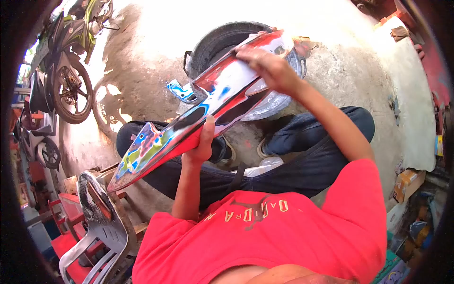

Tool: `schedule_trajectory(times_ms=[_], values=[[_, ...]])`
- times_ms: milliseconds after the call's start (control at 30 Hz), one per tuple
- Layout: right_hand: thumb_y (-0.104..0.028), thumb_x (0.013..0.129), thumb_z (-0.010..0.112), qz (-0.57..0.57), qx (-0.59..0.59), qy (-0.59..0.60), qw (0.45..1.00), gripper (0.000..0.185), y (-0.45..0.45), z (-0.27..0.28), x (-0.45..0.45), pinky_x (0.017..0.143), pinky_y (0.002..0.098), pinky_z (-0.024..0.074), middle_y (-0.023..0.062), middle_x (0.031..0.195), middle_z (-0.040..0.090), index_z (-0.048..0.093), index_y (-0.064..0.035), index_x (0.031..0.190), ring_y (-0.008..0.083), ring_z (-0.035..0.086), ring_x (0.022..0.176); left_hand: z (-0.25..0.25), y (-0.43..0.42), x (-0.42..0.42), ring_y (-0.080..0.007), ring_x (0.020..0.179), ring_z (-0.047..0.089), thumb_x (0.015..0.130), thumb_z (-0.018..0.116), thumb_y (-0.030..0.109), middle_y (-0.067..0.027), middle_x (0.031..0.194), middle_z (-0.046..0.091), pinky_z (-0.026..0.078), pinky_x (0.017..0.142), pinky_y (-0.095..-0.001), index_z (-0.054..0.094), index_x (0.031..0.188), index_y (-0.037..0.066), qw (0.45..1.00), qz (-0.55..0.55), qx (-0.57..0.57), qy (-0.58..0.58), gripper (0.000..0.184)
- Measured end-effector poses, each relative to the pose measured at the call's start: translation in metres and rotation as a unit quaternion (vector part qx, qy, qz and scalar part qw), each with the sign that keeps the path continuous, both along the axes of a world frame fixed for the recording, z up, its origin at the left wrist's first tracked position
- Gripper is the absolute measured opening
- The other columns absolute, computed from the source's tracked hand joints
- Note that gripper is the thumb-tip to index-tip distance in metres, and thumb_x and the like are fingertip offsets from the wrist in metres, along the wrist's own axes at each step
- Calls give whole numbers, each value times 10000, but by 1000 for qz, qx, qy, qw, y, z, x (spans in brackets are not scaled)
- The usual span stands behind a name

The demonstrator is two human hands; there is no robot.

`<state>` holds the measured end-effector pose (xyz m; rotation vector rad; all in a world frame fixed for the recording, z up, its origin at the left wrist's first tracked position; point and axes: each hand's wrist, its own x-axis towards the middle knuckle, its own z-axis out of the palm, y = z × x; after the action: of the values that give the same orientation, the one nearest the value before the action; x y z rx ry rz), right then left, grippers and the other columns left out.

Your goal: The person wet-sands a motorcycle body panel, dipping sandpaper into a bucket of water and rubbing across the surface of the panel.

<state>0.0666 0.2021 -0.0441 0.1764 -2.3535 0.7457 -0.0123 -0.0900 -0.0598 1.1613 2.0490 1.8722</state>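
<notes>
A long motorcycle body panel [220, 97] slants across my lap, its pointed end low on the left. Its surface is patchy with red, white, blue, green and black paint. My left hand [202, 144] is closed around its lower edge near the middle, thumb on the face. My right hand [272, 68] presses on the upper part, fingers together and bent toward the far edge. It is slightly blurred, and something small and dark shows at its fingertips. Below the panel's upper end stands a black tub [208, 49].
A smaller painted piece [182, 91] lies left of the tub. Motorcycles [71, 85] stand on the left. A grey plastic chair [106, 222] is close to the panel's pointed end. At right are a pale slab [411, 104] and a cardboard box [407, 184].
</notes>
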Motion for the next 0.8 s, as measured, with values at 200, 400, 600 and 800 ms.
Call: schedule_trajectory(times_ms=[200, 400, 600, 800], values=[[-245, 1026, 483, -215, -157, -162, 950, 358, 22, -16, -1, 779, 413, 565, 205, 1086, 703, 623, -1, 1247, 332, 711, 880, 5, 16, 7, -213, 926, 676, 969, 603, 85, -108, 1021, 717, 510, 822, -361, 692, 1082, -24, 997, 35, 22, -58, 181], [-171, 1032, 505, -24, -74, -69, 995, 306, -19, 5, 12, 1061, 378, 440, 182, 1316, 618, 621, -26, 1275, 300, 572, 1266, 10, 18, 10, -238, 891, 674, 972, 611, 108, -139, 981, 711, 508, 797, -368, 679, 1067, -33, 999, 25, 24, 11, 184], [-296, 1027, 498, -255, -103, -113, 955, 327, 26, -10, 2, 540, 467, 501, 132, 702, 697, 681, -91, 1204, 280, 667, 561, 4, 8, 13, -265, 926, 664, 977, 592, 103, -149, 1026, 698, 505, 829, -389, 666, 1090, -33, 999, 47, 5, -6, 192], [-177, 1033, 494, 2, -103, -60, 993, 318, -39, 26, 11, 1040, 376, 449, 195, 1287, 634, 625, -20, 1277, 314, 580, 1252, 7, 8, 17, -240, 934, 643, 987, 567, 139, -136, 1016, 682, 500, 833, -388, 651, 1097, -39, 995, 69, 63, -20, 226]])
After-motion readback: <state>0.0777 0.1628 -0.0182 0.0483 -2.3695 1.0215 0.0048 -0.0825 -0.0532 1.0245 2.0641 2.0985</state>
